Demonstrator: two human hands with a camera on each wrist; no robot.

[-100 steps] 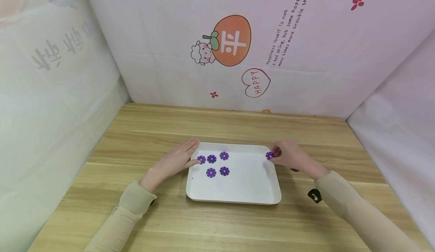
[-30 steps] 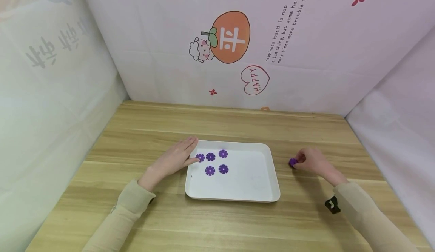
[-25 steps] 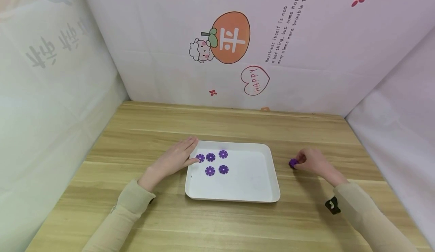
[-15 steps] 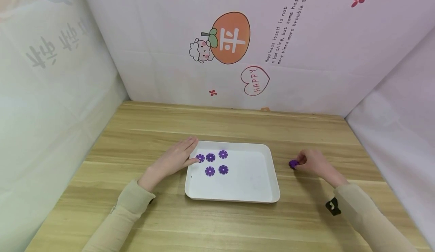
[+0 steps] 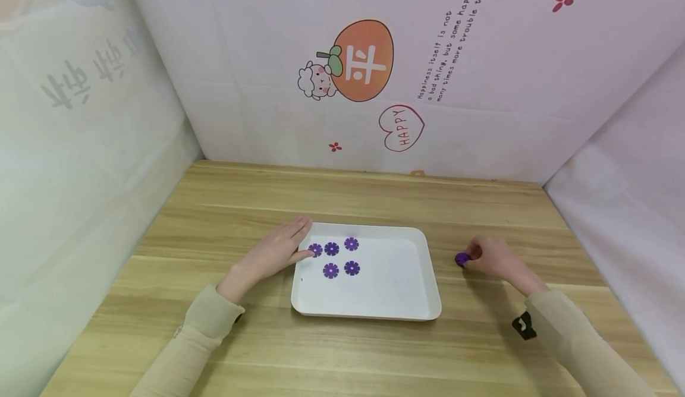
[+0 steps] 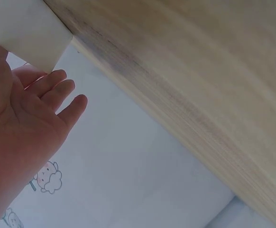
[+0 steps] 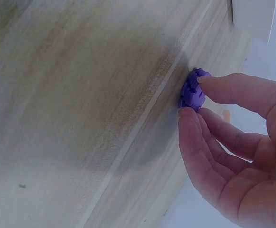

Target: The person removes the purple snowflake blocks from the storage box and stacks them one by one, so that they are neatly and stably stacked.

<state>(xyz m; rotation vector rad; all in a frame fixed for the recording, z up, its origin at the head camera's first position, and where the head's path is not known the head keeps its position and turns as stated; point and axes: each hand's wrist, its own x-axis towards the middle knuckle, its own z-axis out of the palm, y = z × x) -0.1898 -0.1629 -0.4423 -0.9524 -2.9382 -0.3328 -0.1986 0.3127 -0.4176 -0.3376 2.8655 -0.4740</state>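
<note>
My right hand (image 5: 495, 257) is over the wood table to the right of the white tray (image 5: 393, 293). Its thumb and fingertips pinch a small stack of purple snowflake discs (image 7: 194, 90), close over the table in the right wrist view. My left hand (image 5: 274, 253) rests at the tray's back left corner, fingers straight along the outside and thumb reaching over the rim. Inside the tray several purple snowflake discs (image 5: 331, 270) lie flat in the left half. The left thumb partly covers the leftmost disc (image 5: 315, 249).
The wood table (image 5: 342, 355) runs back to a printed white cloth wall (image 5: 267, 106). More white cloth closes off the left and right sides. A dark object (image 5: 524, 325) shows at the right cuff.
Earlier my right hand held one disc over the tray's right rim; it has since moved right to the discs on the table. Over the last second both hands are nearly still.
</note>
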